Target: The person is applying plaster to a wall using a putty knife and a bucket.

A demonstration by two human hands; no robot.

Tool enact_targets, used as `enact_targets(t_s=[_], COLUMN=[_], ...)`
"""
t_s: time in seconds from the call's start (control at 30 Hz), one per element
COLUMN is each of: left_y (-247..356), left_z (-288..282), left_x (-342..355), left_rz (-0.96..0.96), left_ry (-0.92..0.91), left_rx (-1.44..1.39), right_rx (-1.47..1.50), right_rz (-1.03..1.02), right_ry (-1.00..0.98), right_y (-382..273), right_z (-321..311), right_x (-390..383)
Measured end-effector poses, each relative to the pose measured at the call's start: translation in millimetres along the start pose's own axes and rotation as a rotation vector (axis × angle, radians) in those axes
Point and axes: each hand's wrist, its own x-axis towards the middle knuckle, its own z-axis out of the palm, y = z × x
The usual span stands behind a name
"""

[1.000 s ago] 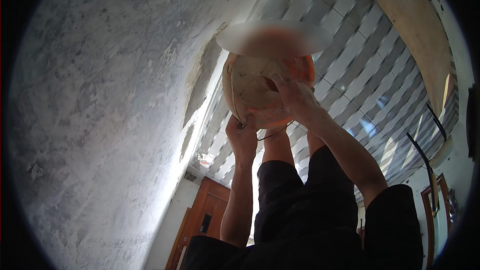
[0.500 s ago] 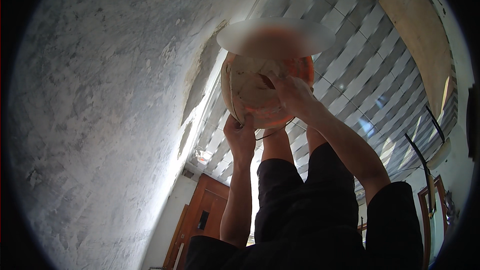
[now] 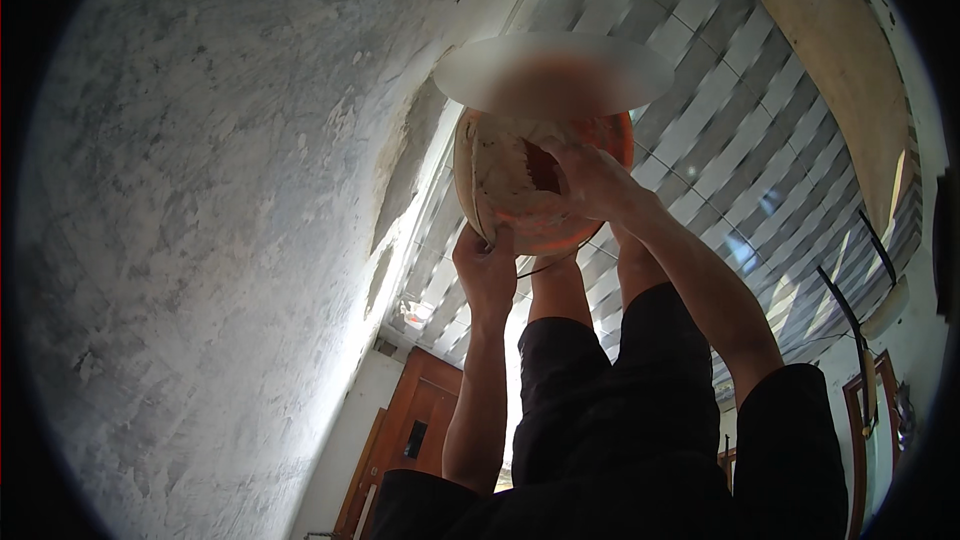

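Note:
In front of me is a round orange bucket, its inside smeared with pale, thick paste. At its near left rim my left hand is closed, thumb over the edge. My right hand reaches in from the right and grips a flat, reddish-brown scraper with a ragged-looking edge against the paste. The fingers cover part of the scraper, so its full shape is hidden. A blurred oval patch hides the far side of the bucket.
A rough grey plastered wall rises close on the left. Grey and white patterned tiles cover the floor. A curved-looking tan board lies at the far right. Behind me on the left stands a brown wooden door.
The scraper has shifted within the paste and more of its face shows now. My right hand has moved slightly to the right; the left still grips the rim.

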Motion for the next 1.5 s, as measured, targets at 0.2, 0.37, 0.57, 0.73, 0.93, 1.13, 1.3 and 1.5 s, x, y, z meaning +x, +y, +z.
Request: enact_targets(t_s=[0.2, 0.37, 0.57, 0.73, 0.93, 1.13, 1.3, 1.5], left_y=[3, 7, 19, 27, 42, 50, 60, 68], left_z=[3, 3, 5, 8, 14, 21, 24, 32], left_x=[0, 2, 0, -2, -4, -4, 2, 12], left_rz=[-0.002, -0.074, -0.072, -0.087, -0.124, -0.117, -0.110, -0.093], left_ry=[-0.015, -0.011, -0.095, -0.097, -0.074, -0.105, -0.122, -0.155], left_rx=[-0.049, -0.155, -0.118, -0.132, -0.159, -0.153, -0.128, -0.111], right_rx=[0.094, 0.380, 0.777, 0.995, 1.194, 1.245, 1.316, 1.414], right_rz=[0.053, 0.254, 0.382, 0.351, 0.226, 0.054, 0.076, 0.143], right_ry=[0.046, 0.028, 0.047, 0.118, 0.089, -0.055, 0.049, 0.239], right_y=[17, 10, 29, 20, 13, 12, 6, -5], right_z=[-5, -40, -57, -66, -71, -85, -86, -98], right_x=[-6, -25, -43, -53, -58, -60, -47, -19])
